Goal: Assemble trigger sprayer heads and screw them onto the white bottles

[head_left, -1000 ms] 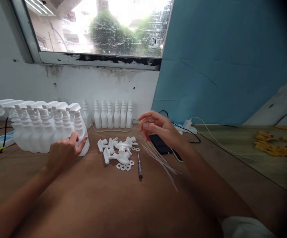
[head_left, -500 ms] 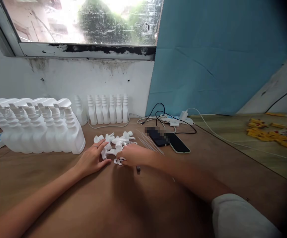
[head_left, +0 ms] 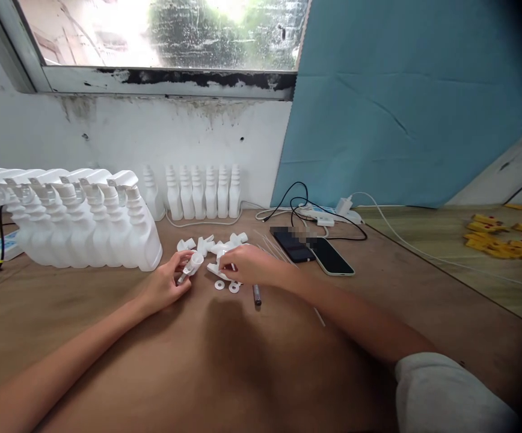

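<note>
My left hand [head_left: 164,284] is closed around a white spray bottle head [head_left: 193,263], its round opening tilted up and to the right. Beside it, my right hand [head_left: 249,264] is bent down with its fingers pinched among loose white plastic spray head parts [head_left: 205,245]. What the right fingertips grip, if anything, is hidden by the hand. A white curved part [head_left: 217,271] lies just under those fingers. Flat white ring washers [head_left: 219,285] rest on the brown table [head_left: 162,373] in front of them.
White spray bottles [head_left: 146,249] with heads stand in a row at left; several headless bottles [head_left: 198,195] line the wall. A small dark cylinder [head_left: 257,296], thin white tubes [head_left: 272,246], two phones [head_left: 331,257], cables and a power strip [head_left: 353,218] lie right. Yellow pieces [head_left: 491,240] are far right.
My left hand has taken hold of a spray head and drawn it slightly away from the pile. My right hand has shifted a little, uncovering washers. The view has tilted slightly.
</note>
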Motion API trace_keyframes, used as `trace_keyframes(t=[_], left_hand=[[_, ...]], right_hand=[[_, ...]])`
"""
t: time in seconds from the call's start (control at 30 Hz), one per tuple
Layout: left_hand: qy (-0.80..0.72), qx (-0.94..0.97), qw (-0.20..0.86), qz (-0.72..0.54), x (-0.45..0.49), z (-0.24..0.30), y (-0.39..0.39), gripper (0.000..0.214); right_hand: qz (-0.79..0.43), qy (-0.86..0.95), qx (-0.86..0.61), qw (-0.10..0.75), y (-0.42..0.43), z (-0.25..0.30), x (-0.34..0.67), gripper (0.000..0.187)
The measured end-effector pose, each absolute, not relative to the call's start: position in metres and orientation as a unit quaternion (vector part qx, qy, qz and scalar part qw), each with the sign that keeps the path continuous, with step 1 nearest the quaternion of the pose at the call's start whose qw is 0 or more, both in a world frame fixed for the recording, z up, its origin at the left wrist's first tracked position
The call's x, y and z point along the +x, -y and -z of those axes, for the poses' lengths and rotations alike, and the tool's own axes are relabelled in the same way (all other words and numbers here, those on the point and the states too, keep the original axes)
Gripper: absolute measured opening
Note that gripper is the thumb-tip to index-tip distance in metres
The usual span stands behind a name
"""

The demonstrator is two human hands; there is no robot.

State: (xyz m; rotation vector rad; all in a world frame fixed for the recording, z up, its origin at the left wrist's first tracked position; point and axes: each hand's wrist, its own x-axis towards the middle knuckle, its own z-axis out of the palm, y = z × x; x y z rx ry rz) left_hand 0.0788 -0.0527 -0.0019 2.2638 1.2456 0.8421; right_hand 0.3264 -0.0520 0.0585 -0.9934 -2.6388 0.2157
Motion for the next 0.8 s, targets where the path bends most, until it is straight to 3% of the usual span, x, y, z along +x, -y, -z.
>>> trace_keyframes(t=[0.2, 0.43, 0.8], left_hand=[[-0.366, 0.790, 0.370, -0.324, 0.090, -0.005, 0.071, 0.053], [-0.312, 0.788, 0.429, -0.312, 0.092, 0.003, 0.075, 0.055], [-0.290, 0.792, 0.425, -0.328, 0.091, 0.006, 0.074, 0.047]], right_hand=[[-0.033, 0.917, -0.274, 0.287, 0.053, -0.060, 0.325, 0.016], [0.052, 0.945, -0.222, 0.236, 0.057, -0.049, 0.320, 0.020], [-0.062, 0.964, -0.190, 0.174, 0.057, -0.057, 0.322, 0.021]])
